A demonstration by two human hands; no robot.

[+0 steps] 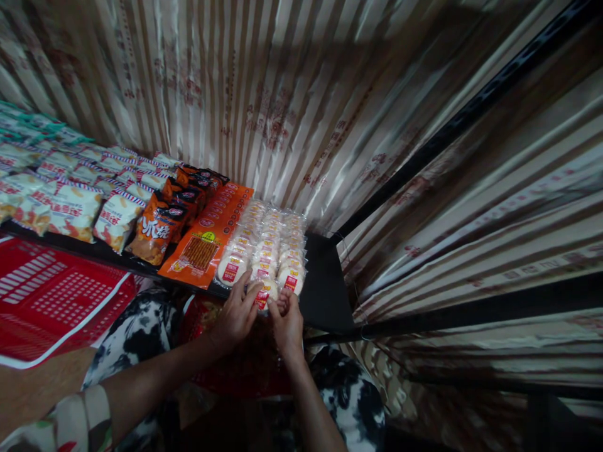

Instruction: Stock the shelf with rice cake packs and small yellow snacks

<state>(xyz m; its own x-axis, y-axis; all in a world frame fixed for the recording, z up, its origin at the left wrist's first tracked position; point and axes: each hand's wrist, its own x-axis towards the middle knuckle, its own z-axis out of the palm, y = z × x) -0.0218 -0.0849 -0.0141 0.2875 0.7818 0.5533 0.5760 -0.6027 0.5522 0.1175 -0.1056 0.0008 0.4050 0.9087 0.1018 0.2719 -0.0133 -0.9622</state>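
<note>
Both hands met at the shelf's near edge, the left hand [237,314] and right hand [286,320] pinching together one round cake packet [266,291], apparently to line it up with the packet rows [271,242] just beyond the fingers.

A round white cake in clear wrap with a red label [266,292] lies flat at the shelf's [327,295] front edge, heading the middle row of identical packets [268,242] running toward the back edge.
</note>
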